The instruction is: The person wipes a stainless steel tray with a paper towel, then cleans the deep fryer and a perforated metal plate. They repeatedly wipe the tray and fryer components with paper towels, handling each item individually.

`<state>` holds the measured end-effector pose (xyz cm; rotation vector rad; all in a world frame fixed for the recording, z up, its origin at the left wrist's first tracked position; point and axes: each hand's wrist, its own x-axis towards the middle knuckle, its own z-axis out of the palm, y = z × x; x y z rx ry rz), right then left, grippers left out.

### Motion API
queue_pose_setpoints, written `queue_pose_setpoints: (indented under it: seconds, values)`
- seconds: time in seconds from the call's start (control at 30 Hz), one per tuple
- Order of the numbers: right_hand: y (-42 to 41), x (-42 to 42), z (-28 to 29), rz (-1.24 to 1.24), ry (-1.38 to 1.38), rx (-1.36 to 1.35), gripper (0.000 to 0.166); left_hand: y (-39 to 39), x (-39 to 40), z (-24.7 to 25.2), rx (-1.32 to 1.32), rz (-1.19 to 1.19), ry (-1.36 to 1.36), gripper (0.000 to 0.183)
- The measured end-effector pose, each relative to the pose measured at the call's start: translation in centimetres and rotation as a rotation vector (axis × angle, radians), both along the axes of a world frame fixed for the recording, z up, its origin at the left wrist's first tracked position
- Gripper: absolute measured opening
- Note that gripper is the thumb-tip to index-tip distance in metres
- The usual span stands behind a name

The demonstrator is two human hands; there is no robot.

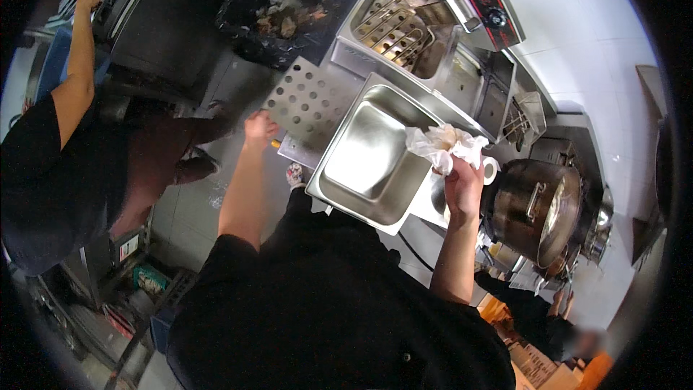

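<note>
My left hand (260,127) grips the near left edge of a perforated metal plate (314,95) with rows of round holes. The plate is tilted beside a rectangular stainless steel pan (357,146), whose shiny inside shows no contents. In my right hand (464,184) is a crumpled white paper towel (446,143) with brownish stains, held over the pan's right rim. The fingers around the towel are partly hidden by it. A roll of white paper (490,170) shows just behind that hand.
A deep fryer tank (346,38) with heating elements stands ahead, its control panel (482,0) above. Left of it sits a bin lined with black plastic (230,24) holding waste. A large stockpot (520,206) is at right. One co-worker (48,189) stands left, another (525,303) lower right.
</note>
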<state>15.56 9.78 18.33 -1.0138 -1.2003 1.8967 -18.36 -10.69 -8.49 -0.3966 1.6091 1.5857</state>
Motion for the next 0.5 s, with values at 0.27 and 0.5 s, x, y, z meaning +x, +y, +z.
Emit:
queue_pose_setpoints:
  seconds: [0.27,0.5]
  values:
    - [-0.7,2.1,-0.2,-0.044,0.152,0.0,0.043,-3.5,-4.3,8.6,0.175,0.009,0.51,0.016]
    - [-0.7,-5.6,0.9,0.176,0.114,0.082,0.02,-5.6,-8.0,15.6,0.084,0.168,0.89,0.023]
